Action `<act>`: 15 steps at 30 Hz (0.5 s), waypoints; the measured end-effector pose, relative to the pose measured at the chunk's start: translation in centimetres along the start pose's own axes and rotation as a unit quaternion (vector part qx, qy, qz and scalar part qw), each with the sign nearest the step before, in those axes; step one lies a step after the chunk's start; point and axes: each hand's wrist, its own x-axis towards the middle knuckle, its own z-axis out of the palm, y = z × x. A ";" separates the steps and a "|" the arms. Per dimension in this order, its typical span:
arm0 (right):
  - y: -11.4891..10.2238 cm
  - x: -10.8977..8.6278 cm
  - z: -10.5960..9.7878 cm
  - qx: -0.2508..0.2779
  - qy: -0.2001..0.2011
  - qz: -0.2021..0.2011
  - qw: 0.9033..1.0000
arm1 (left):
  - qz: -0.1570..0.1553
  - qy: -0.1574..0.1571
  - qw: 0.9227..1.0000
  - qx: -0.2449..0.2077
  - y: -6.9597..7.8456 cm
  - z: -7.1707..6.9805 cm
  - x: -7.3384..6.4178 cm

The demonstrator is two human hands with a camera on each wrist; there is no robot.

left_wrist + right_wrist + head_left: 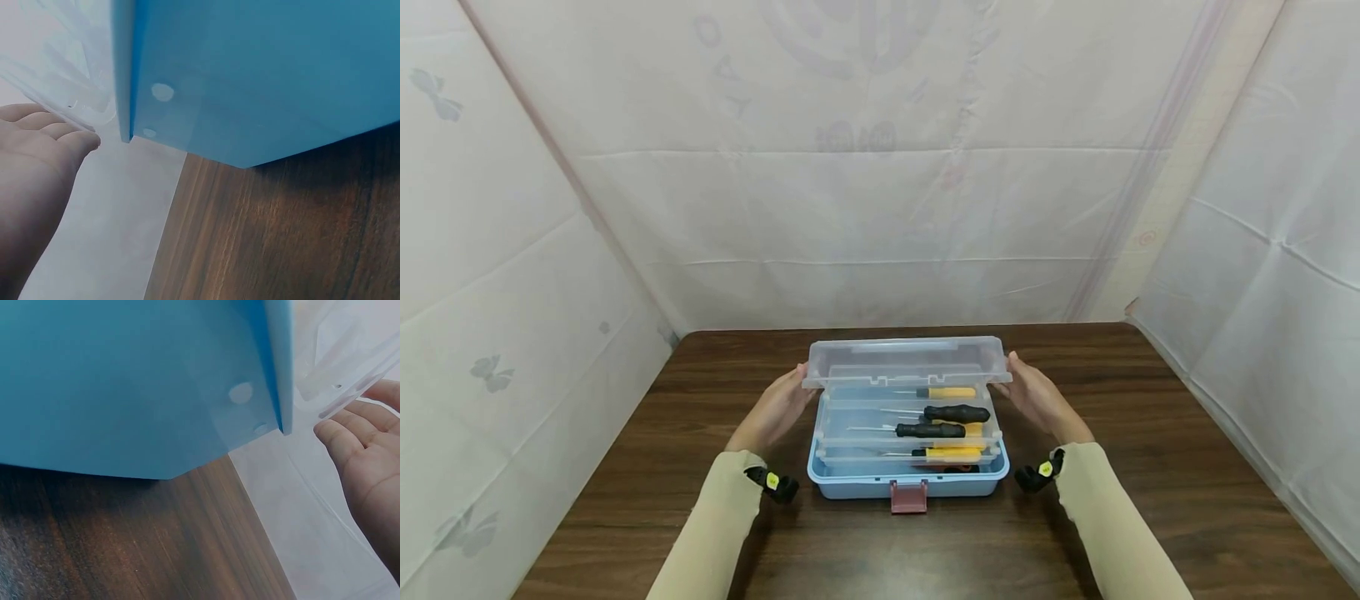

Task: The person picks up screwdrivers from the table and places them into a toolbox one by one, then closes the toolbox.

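Observation:
A light blue toolbox (857, 490) stands on the table, its clear lid (910, 354) tilted up at the back. Inside, stepped clear trays carry several screwdrivers, among them a black-handled screwdriver (957, 413) and a yellow-handled screwdriver (951, 392). My left hand (777, 408) is at the lid's left end, fingers nearly straight and touching its edge. At the opposite end, my right hand (1037, 400) has its fingers extended against the lid's edge. Both wrist views show the palms turned up beside the lid; the thumbs are not clearly visible there.
The dark wooden table (880, 558) runs back to a pale sheet wall (880, 250). More sheeting hangs on the left and right. A dusky pink latch (908, 497) hangs down at the toolbox's front.

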 end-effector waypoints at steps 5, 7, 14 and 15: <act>0.2 -0.3 0.0 -0.010 0.006 0.001 1.000 | -0.002 0.008 1.000 0.018 -0.2 0.0 -0.3; 0.3 -0.5 -0.1 -0.020 0.000 0.001 1.000 | -0.004 0.003 1.000 0.018 -0.3 -0.1 -0.4; 0.5 -0.6 -0.2 -0.038 -0.042 -0.014 0.998 | 0.016 -0.025 0.999 0.042 -0.5 0.0 -0.8; 0.6 -0.6 -0.2 -0.045 -0.046 -0.018 0.998 | 0.018 -0.025 0.998 0.047 -0.5 0.1 -0.9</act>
